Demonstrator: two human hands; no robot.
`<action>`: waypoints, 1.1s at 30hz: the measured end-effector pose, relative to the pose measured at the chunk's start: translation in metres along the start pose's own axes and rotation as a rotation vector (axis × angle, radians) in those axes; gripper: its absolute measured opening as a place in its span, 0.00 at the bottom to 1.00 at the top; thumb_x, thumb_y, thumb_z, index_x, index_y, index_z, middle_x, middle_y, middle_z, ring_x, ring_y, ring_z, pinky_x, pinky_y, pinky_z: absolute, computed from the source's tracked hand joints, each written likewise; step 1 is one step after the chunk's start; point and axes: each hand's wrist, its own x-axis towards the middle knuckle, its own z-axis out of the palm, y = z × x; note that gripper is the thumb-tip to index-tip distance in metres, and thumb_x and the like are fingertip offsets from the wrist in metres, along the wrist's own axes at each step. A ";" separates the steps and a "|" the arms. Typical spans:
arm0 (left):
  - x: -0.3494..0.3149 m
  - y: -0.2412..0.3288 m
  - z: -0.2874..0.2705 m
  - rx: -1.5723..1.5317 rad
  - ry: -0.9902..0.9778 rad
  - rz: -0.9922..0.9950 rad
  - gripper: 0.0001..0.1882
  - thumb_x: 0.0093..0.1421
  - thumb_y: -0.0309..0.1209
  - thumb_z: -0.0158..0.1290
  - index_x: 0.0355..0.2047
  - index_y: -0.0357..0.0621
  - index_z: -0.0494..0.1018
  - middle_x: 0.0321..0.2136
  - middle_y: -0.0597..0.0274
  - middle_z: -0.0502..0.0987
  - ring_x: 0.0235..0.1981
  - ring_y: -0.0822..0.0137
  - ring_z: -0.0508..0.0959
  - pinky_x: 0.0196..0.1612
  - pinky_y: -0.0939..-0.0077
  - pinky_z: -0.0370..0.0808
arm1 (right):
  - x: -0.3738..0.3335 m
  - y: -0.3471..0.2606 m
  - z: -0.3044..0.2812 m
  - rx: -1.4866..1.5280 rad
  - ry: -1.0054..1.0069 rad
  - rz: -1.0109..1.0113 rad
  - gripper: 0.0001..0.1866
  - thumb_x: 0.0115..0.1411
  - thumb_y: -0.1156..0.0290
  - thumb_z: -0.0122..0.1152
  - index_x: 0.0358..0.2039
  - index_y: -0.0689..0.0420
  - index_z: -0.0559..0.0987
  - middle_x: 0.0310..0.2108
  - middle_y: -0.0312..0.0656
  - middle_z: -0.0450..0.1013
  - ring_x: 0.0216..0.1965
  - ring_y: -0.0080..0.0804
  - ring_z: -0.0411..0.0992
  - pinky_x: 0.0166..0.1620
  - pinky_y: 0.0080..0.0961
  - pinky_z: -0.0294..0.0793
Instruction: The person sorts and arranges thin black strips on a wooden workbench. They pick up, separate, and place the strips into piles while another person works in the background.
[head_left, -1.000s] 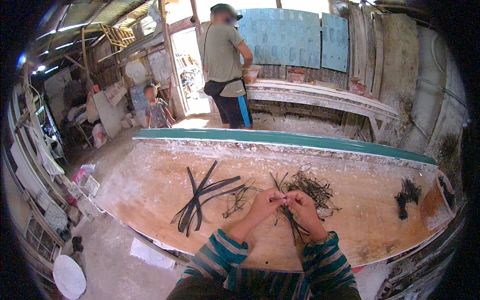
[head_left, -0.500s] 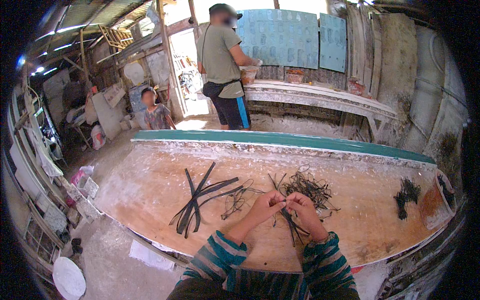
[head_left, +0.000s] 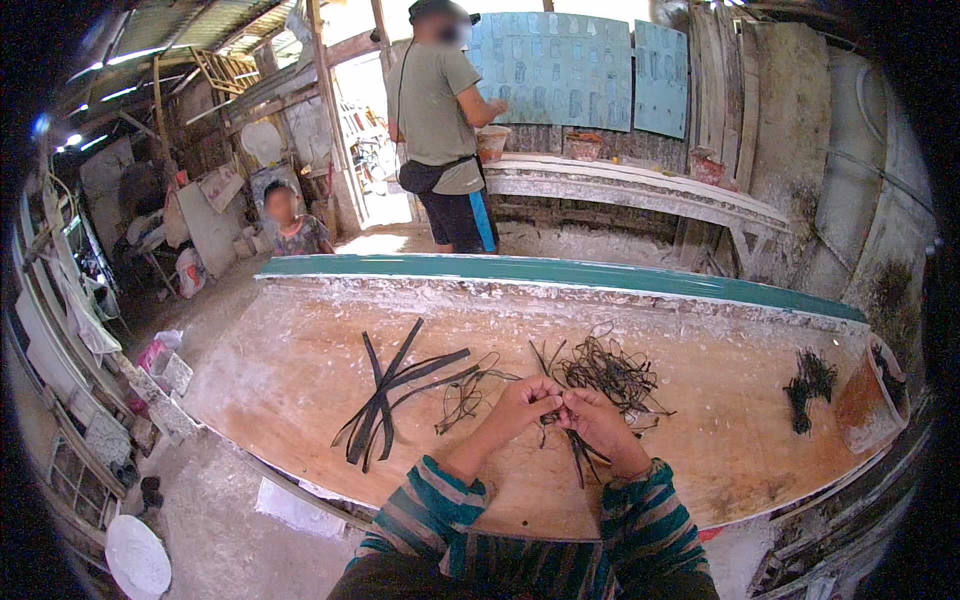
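My left hand (head_left: 526,412) and my right hand (head_left: 600,424) meet fingertip to fingertip over the wooden tabletop, both pinched closed. Between them is a dark, thin black strand, mostly hidden by the fingers. A small bundle of black strips (head_left: 583,457) runs beneath my hands, its ends poking out toward me and away from me. Just beyond my right hand lies a tangled heap of thin black cords (head_left: 612,372). Some loose black cords (head_left: 465,400) lie left of my hands, and farther left wider black strips (head_left: 381,402) cross each other.
The wooden tabletop (head_left: 290,370) has a raised green edge (head_left: 560,281) along its far side. At right are a black cord bundle (head_left: 808,388) and an orange-brown container (head_left: 868,415) with dark contents. Beyond, a person (head_left: 435,110) stands by a whitish bench (head_left: 620,185); another person (head_left: 297,232) is at left.
My hands stay pinched together, with the right fingers turned further over the left fingertips. The standing person's hand has lifted from the pot; the smaller person has sunk lower behind the table edge.
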 end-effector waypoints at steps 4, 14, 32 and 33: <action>0.000 -0.003 -0.003 -0.085 -0.068 -0.015 0.05 0.58 0.27 0.48 0.30 0.38 0.69 0.25 0.63 0.75 0.27 0.75 0.74 0.32 0.81 0.71 | 0.000 0.001 -0.001 0.146 -0.043 0.046 0.06 0.59 0.66 0.52 0.30 0.55 0.73 0.25 0.29 0.68 0.28 0.18 0.66 0.36 0.17 0.67; -0.001 0.000 -0.007 -0.239 -0.228 -0.067 0.08 0.59 0.34 0.49 0.32 0.42 0.69 0.26 0.70 0.73 0.24 0.81 0.68 0.28 0.87 0.66 | -0.005 -0.004 0.007 0.209 -0.110 0.054 0.06 0.58 0.67 0.52 0.28 0.56 0.72 0.27 0.35 0.71 0.31 0.25 0.69 0.39 0.22 0.69; -0.012 -0.008 0.006 -0.696 -0.221 -0.185 0.09 0.55 0.35 0.51 0.30 0.44 0.65 0.20 0.69 0.68 0.26 0.72 0.73 0.26 0.82 0.69 | -0.012 -0.012 0.009 0.294 -0.355 -0.019 0.11 0.59 0.66 0.50 0.34 0.62 0.70 0.34 0.44 0.72 0.36 0.33 0.71 0.40 0.26 0.71; -0.013 -0.006 0.006 -0.696 -0.216 -0.208 0.09 0.55 0.35 0.51 0.30 0.44 0.65 0.19 0.69 0.67 0.26 0.71 0.74 0.26 0.82 0.69 | -0.013 -0.011 0.008 0.299 -0.349 -0.009 0.10 0.58 0.67 0.50 0.33 0.62 0.71 0.34 0.45 0.72 0.36 0.34 0.71 0.39 0.26 0.71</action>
